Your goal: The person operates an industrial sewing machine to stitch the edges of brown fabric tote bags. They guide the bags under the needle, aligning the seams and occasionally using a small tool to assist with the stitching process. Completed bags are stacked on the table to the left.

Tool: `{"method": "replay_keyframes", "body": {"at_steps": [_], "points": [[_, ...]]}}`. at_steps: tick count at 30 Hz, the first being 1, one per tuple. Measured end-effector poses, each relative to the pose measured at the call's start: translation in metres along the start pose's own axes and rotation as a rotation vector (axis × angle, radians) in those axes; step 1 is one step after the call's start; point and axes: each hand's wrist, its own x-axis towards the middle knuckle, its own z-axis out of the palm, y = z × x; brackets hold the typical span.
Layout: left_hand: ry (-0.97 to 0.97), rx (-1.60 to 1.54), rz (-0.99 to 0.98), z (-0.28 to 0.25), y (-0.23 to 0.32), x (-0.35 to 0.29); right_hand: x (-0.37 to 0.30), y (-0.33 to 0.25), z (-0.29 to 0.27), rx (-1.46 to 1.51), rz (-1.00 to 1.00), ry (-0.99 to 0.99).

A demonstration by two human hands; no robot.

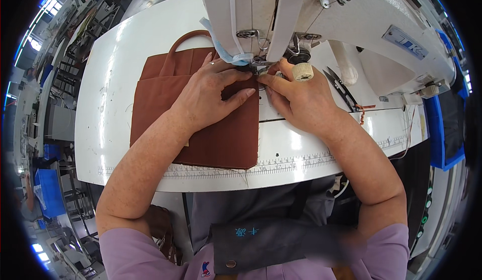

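Observation:
A reddish-brown fabric bag [211,142] with a loop handle [175,46] lies flat under the head of a white sewing machine [386,14]. Its right edge runs in at the presser foot [258,68]. Spread over the upper part of the bag, my left hand [208,91] presses the cloth, thumb apart from the fingers and a ring on one finger. My right hand [301,91] is at the bag's right edge beside the needle area, its bent fingertips closed on the cloth there. The machine partly hides those fingertips.
Black-bladed thread snips [344,91] lie right of my right hand, close to an orange coiled cord [361,115]. A ruler strip [296,160] runs along the table's near edge. A light blue strip [221,46] hangs by the needle bar. Blue bins [49,192] stand at left.

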Motion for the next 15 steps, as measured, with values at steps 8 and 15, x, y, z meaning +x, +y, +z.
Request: {"method": "replay_keyframes", "body": {"at_steps": [8, 15], "points": [[-0.025, 0.03, 0.016, -0.001, -0.0035, 0.0039, -0.0011, -0.0002, 0.0002, 0.008, 0.033, -0.002], [0.004, 0.041, 0.01, 0.0012, -0.0027, 0.0047, -0.0013, 0.0001, -0.0027, 0.044, 0.065, -0.026]]}}
